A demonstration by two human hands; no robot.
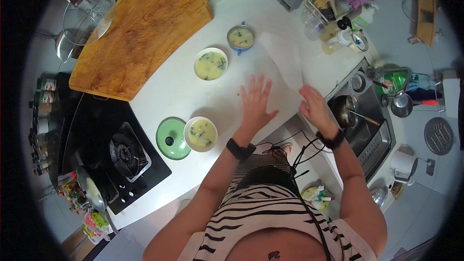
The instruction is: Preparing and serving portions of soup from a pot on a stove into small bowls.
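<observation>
My left hand (255,105) is spread flat over the white countertop (170,96), fingers apart and holding nothing. To its right, my right hand (317,107) has the near end of a thin white sheet (284,56), perhaps a paper towel, at its fingertips. The sheet stretches away over the counter and looks slightly blurred. Beyond my left hand stand a white bowl of pale yellow soup with greens (211,64) and a blue-handled metal bowl (241,38) of similar soup. Nearer me, another white soup bowl (201,134) overlaps the edge of a green lid (172,138) with a black knob.
A black gas hob (145,159) lies at left, with a pan (90,188) on it. Behind it leans a large wooden board (145,32). At right, a steel sink (373,152) holds a pot (342,111). Bottles and jars (335,41) crowd the far right corner.
</observation>
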